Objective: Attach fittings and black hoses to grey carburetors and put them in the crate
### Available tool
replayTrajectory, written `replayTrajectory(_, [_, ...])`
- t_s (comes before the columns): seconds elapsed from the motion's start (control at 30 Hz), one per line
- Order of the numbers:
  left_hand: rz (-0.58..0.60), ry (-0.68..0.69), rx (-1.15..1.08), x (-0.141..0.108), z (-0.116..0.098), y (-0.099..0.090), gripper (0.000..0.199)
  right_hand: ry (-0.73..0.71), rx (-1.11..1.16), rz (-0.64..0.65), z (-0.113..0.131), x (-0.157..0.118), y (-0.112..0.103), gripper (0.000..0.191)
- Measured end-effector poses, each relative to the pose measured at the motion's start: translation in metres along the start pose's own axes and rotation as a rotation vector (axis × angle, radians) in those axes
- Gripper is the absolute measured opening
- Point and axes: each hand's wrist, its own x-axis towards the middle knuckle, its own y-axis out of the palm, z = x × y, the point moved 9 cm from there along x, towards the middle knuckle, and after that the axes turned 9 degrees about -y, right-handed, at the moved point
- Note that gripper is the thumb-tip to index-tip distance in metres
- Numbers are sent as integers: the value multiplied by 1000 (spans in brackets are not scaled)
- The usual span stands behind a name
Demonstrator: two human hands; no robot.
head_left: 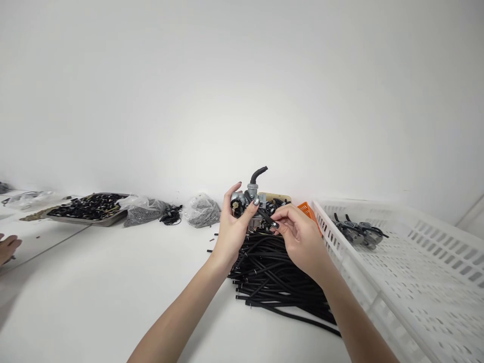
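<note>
A metal carburetor point(252, 189) with a bent black rubber tube on top is held up over the table. My left hand point(235, 227) is wrapped round its left side, thumb across the front. On its right, my right hand point(297, 237) pinches a short black piece point(266, 218) that slants down from the carburetor. Where this piece meets the body is partly hidden by my left thumb. Beneath both hands lies a pile of long black hoses point(280, 275).
A white perforated crate point(372, 275) at right holds grey carburetors point(359, 233). Behind my hands is an orange basket point(310, 214). Leftward are bags of small parts point(201, 210), a metal tray point(109, 220) of black pieces and another person's hand point(8, 248).
</note>
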Motion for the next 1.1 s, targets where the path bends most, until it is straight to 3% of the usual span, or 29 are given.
replayTrajectory(0.27, [12, -25, 0, -2, -3, -1, 69, 15, 201, -32, -13, 3, 10, 6])
replayTrajectory(0.5, [-3, -33, 28, -2, -1, -2, 66, 51, -57, -58, -29, 3, 3, 7])
replayTrajectory(0.6, [4, -35, -7, -2, -2, -3, 69, 128, 78, -70, -39, 2, 4, 19])
replayTrajectory(0.73, [67, -82, -83, -3, 2, 3, 68, 217, 469, -41, -39, 0, 19, 70])
replayTrajectory(0.8, [95, -100, -98, -4, 5, 8, 65, 276, 551, -22, -37, -2, 25, 81])
replayTrajectory(0.93, [143, -152, -65, -6, 10, 16, 70, 346, 547, -50, -40, -3, 23, 74])
replayTrajectory(1.1, [163, -199, -80, -4, 12, 16, 75, 289, 481, -14, -41, 0, 10, 67])
